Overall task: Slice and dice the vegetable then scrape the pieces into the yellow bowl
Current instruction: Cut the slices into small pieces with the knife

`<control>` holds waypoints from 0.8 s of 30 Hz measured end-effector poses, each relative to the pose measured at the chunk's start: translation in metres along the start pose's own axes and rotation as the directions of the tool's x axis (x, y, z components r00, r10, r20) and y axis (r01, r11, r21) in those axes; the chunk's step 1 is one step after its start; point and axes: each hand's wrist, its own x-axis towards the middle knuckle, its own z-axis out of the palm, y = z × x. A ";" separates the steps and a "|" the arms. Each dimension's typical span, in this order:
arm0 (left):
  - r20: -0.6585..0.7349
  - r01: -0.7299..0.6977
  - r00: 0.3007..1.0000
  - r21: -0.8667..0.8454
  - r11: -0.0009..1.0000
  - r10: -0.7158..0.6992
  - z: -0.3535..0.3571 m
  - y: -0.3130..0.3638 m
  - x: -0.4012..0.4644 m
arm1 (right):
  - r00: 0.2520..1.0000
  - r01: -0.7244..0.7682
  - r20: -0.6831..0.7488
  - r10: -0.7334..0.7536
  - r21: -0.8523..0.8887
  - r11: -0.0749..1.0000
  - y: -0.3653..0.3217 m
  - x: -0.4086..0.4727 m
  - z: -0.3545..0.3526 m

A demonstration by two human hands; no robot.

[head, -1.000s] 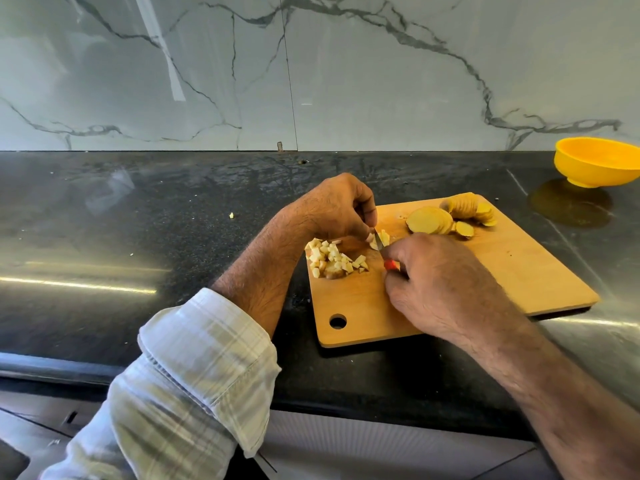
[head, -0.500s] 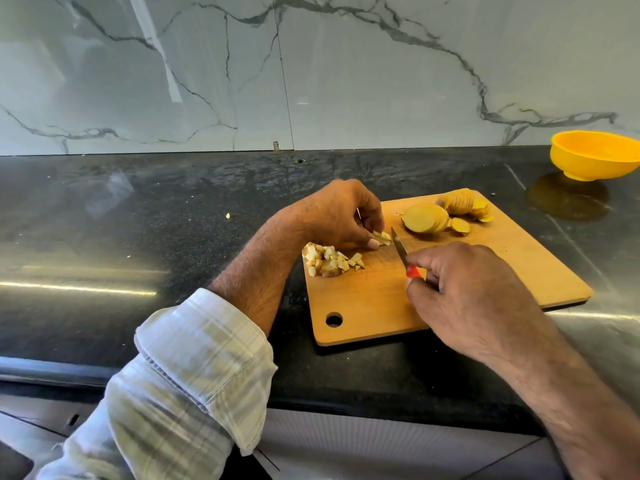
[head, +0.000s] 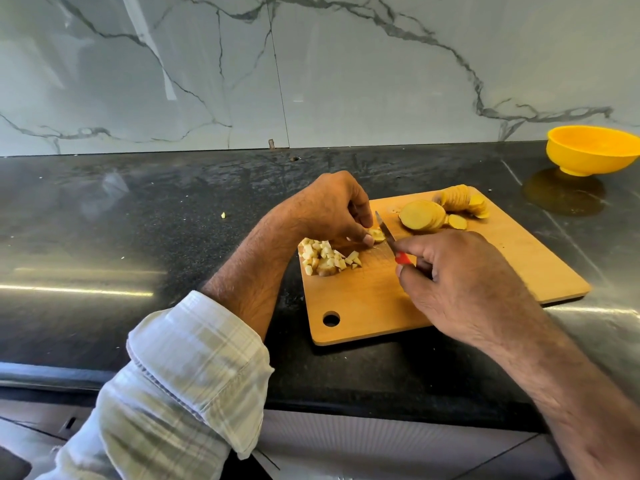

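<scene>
On the wooden cutting board [head: 450, 306] lies a pile of pale diced pieces [head: 327, 259] at its left edge. Round yellow vegetable slices [head: 424, 214] and a fanned row of slices [head: 464, 200] sit at the board's far side. My left hand [head: 332, 209] pinches a small slice stack [head: 376, 234] against the board with curled fingers. My right hand [head: 460, 282] grips a small knife [head: 386, 230] by its red handle, blade right beside that stack. The yellow bowl [head: 592, 150] stands at the far right of the counter.
The board lies on a black stone counter [head: 138, 220] with a marble wall behind. A stray bit of vegetable [head: 223, 215] lies on the counter to the left. The counter's front edge runs just below the board.
My right hand drew the knife back to the right, then brought the blade in beside the stack again. My left hand stayed on the slices.
</scene>
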 end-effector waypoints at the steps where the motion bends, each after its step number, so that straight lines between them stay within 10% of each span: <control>1: 0.001 0.010 1.000 -0.007 1.000 -0.010 0.000 0.000 0.001 | 1.000 -0.002 0.011 0.002 -0.008 1.000 -0.002 0.000 0.001; 11: 0.010 0.050 0.999 -0.061 0.997 -0.049 0.004 -0.001 0.004 | 0.962 -0.117 0.227 0.154 -0.167 0.979 -0.020 0.031 0.004; 24: -0.007 -0.029 1.000 -0.023 0.999 0.029 -0.007 -0.008 -0.007 | 0.999 -0.013 -0.050 0.010 -0.059 0.998 0.013 0.006 -0.007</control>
